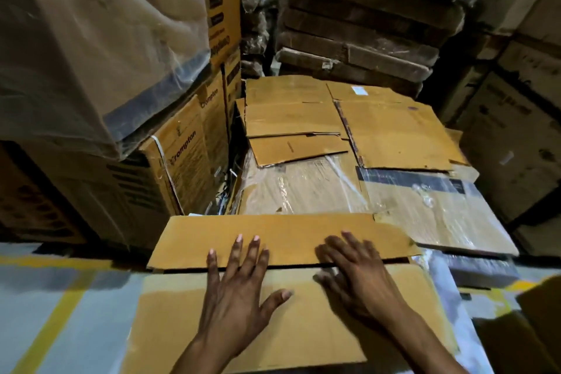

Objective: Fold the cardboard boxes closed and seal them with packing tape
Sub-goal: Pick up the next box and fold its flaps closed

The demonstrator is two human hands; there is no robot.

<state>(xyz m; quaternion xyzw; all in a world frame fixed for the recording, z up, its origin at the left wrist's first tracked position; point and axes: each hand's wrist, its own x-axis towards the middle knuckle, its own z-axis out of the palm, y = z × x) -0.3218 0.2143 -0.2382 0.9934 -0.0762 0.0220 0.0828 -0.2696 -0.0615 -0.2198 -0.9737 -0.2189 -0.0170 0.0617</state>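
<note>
1. we see a cardboard box (273,322) low in the middle of the view, on a pale floor (45,313) marked with yellow lines.
2. its two long top flaps are folded down; the far flap (273,240) and the near flap (303,328) meet along a dark seam that runs left to right. we cannot tell what is inside, since the flaps cover it.
3. our left hand (239,291) lies flat with fingers spread wide, palm on the near flap and fingertips reaching across the seam onto the far flap; it holds nothing.
4. our right hand (355,276) presses flat just beside it, fingers straight and spread over the same seam, a little blurred; it grips nothing.
5. just behind the box lies a bundle wrapped in clear plastic (303,185), with flattened cardboard sheets (349,118) piled on top of it.
6. printed cartons (188,155) stand stacked at the left, under a large load covered in plastic film (91,24).
7. a stack of flat wrapped packs (364,24) rises at the back, and dark cartons (516,115) stand at the right.
</note>
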